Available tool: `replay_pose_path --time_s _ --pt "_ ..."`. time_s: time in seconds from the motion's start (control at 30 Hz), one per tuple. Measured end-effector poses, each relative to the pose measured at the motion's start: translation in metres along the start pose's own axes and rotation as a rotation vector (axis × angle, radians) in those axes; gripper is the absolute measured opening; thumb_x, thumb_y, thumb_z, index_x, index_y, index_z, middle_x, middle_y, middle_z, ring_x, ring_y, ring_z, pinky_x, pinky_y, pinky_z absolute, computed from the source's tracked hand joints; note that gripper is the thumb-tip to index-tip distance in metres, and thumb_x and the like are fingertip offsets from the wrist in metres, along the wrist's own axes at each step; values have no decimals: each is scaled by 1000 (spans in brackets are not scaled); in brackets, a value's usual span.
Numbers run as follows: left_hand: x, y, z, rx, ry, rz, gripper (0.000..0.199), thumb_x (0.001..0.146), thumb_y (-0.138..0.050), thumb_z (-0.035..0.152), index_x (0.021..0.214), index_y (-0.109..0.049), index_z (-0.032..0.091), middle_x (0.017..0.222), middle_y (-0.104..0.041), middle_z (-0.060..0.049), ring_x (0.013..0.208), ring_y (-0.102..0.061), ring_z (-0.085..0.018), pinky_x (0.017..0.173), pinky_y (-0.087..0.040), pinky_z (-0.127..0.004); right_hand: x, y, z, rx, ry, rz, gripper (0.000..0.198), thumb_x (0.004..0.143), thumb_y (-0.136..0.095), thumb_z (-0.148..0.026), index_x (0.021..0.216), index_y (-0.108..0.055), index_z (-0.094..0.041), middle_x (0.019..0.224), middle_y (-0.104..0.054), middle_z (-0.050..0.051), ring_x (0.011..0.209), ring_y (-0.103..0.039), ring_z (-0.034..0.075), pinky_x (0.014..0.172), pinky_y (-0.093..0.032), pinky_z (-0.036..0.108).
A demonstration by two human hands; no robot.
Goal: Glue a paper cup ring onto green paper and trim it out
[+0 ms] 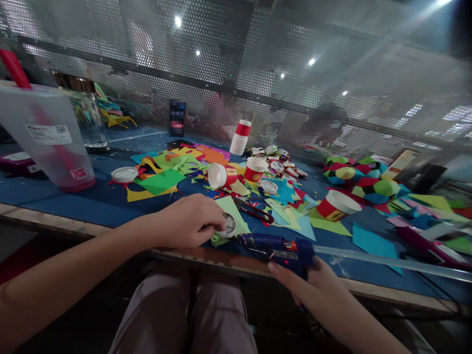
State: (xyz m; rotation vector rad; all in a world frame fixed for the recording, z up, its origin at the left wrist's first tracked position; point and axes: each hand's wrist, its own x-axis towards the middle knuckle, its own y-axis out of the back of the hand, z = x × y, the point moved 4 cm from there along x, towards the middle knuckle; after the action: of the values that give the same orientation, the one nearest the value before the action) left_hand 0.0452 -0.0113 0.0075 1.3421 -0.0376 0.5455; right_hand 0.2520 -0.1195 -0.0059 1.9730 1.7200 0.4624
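My right hand is wrapped around the handle of a blue hot glue gun, which lies level with its nozzle pointing left. A long clear glue stick runs out of its back to the right. The nozzle tip is close to a small round white-rimmed disc, which looks like a cut-off paper cup bottom. My left hand has bent fingers and grips this disc at its left edge. Beneath and behind the disc lies a pale green paper sheet. Scissors with dark red handles rest just beyond.
Red-and-white paper cups stand or lie amid coloured paper scraps. A stack of cups is farther back. At left are a plastic drink cup and a glass jar. Multicoloured paper balls lie at right. The wooden table edge is close to me.
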Motion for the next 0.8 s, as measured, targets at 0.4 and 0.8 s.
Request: replay_pose_path --time_s 0.4,0.8 --pt "2 1 1 -5 52 -74 29 81 -47 9 91 -72 21 99 -75 -3 104 -65 -24 95 -42 -38 1 4 13 -100 9 -9 26 76 -65 -50 66 -66 -26 35 -45 -1 45 -53 23 44 -38 30" --pt "5 3 2 -13 42 -71 26 82 -48 9 88 -71 20 93 -75 -1 101 -65 -23 90 -44 -35 -4 3 3 -142 -169 16 25 84 -57 -42 87 -66 -19 39 -44 -5 39 -42 13 41 -31 23"
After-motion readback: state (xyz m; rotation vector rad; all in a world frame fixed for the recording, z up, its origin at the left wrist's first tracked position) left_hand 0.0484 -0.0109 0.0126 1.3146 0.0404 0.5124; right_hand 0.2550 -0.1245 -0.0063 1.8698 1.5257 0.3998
